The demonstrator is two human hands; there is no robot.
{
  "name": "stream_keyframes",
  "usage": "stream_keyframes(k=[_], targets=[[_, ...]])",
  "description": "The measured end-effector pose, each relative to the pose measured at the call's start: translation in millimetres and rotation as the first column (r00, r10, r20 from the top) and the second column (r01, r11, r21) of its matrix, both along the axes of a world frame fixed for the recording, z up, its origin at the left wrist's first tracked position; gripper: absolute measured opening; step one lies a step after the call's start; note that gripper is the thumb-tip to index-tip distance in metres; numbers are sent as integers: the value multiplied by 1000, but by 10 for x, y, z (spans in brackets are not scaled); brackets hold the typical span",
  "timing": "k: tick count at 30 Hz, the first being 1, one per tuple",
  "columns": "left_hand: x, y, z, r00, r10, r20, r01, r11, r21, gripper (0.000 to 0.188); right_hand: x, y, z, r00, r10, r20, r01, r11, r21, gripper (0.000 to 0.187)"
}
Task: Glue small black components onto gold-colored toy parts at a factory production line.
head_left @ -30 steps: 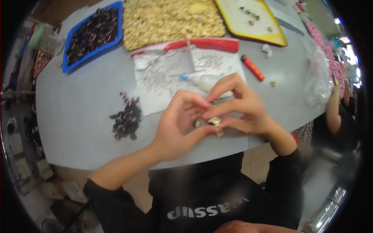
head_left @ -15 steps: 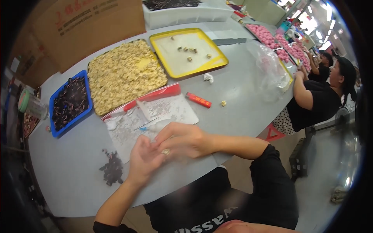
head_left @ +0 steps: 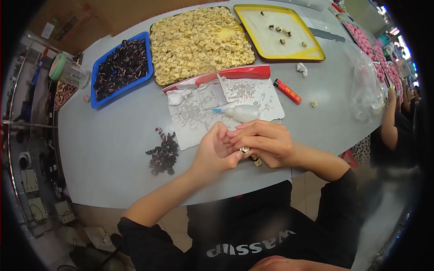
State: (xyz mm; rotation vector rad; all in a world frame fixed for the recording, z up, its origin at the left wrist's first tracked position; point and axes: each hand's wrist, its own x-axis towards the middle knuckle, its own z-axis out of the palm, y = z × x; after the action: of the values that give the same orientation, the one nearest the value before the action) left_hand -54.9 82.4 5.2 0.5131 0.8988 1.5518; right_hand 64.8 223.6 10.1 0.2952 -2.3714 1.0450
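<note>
Just off the near edge of the paper sheet, my two hands meet, fingertips together. My left hand pinches a small cream, cube-like piece at its thumb tip. Bent over the same piece, my right hand has its fingers closed around it from the right. Another cream-and-dark piece shows below the right fingers; whether they hold it, I cannot tell. A white squeeze bottle with a blue needle tip lies beyond my hands. Left of the paper is a loose pile of dark curved pieces.
A blue tray of dark curved pieces stands at the left, beside a jar. Behind the paper sits a tray heaped with cream pieces. A yellow tray carries several pieces. Farther right lie a red tube and a plastic bag.
My view has turned left, so the table's things sit farther right and higher. The squeeze bottle, partly behind my right hand before, now shows whole. My hands stay together at the small piece.
</note>
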Motion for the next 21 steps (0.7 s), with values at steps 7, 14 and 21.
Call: stream_keyframes(k=[7, 14, 21], targets=[[-4, -5, -27, 1000, 6, -10, -5, 999, 46, 44, -28, -14, -38, 997, 3, -78, -1, 1000, 20, 36], [-64, 54, -100, 999, 48, -3, -47, 998, 45, 43, -36, 18, 8, 1000, -26, 13, 27, 991, -132, 21], [-85, 47, -145, 999, 34, 17, -36, 996, 81, 42, -59, 14, 2, 1000, -5, -3, 5, 993, -120, 26]])
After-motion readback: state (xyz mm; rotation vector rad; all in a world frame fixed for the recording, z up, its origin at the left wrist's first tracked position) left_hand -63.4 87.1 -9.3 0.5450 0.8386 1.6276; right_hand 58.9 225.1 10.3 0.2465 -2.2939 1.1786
